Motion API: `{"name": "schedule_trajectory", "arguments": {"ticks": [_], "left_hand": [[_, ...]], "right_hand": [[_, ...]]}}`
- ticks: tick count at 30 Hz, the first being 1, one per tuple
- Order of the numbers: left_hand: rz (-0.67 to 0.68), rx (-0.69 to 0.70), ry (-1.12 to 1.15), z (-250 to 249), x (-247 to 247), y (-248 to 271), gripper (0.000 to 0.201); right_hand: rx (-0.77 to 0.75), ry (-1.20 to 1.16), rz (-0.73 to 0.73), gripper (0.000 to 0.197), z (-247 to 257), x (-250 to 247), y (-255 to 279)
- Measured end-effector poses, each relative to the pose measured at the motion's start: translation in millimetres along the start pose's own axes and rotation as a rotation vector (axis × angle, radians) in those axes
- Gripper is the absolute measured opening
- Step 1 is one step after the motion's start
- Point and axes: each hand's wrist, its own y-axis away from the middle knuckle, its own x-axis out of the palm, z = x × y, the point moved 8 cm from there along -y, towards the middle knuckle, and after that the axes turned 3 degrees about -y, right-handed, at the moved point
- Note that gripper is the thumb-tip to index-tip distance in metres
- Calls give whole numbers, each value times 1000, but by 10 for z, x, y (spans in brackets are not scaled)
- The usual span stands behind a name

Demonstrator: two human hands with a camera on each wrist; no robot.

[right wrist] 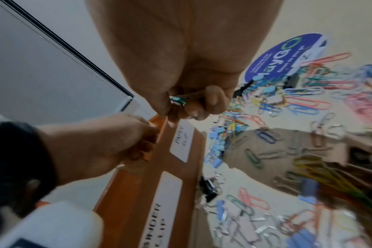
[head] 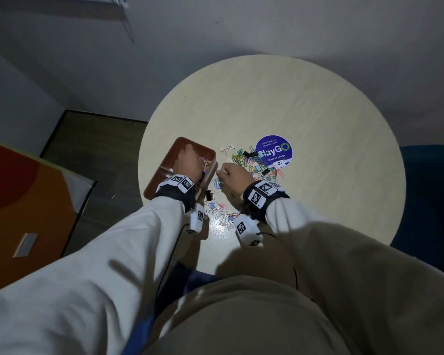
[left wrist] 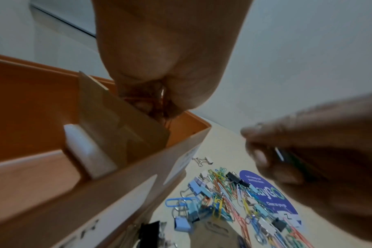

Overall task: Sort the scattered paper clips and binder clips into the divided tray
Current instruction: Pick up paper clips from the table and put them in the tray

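A brown divided tray [head: 183, 141] stands at the table's left edge, with labels "PAPER CLIP" [right wrist: 182, 142] and "BINDER CLIP" [right wrist: 159, 218] on its side. My left hand [head: 190, 160] hovers over the far compartment, where coloured paper clips [head: 206, 162] lie. Its curled fingers [left wrist: 136, 94] pinch thin orange paper clips [left wrist: 164, 102]. Just right of the tray, my right hand [head: 222, 171] pinches a few green paper clips [right wrist: 177, 100]. A mixed pile of paper clips and binder clips [head: 256, 162] lies beyond it. More clips [head: 221, 208] lie under my wrists.
The round beige table [head: 318, 111] carries a blue "ClayGO" sticker [head: 274, 151] under the pile's far edge. A black binder clip [head: 209, 194] lies by the tray's near corner. A cardboard divider [left wrist: 117, 120] splits the tray. A blue seat [head: 431, 201] stands at the right.
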Motion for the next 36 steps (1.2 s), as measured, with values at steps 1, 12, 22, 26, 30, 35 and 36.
{"name": "schedule_trajectory", "arguments": {"ticks": [1,12,22,26,30,35,36], "left_hand": [[26,0,-10,15,22,-22,23],[-252,51,-86,269,-429,2,35],[-263,-11,-89,501,-443,32,44],[-248,-24,-82,527,-426,32,44],[-256,-26,-79,524,-415,17,42],[-265,-43,-68,515,-417,10,42],[-262,-48,-65,515,-415,5,41]], "right_hand": [[-15,-11,-13,30,68,-13,-30],[86,-164,10,18,390,37,-269],[47,-91,11,45,472,238,-392],[-12,-204,-68,39,399,147,-370],[-45,-326,-261,25,183,-167,-279],[19,22,-292,23,-269,-441,-293],[28,115,-258,21,-343,-453,-300]]}}
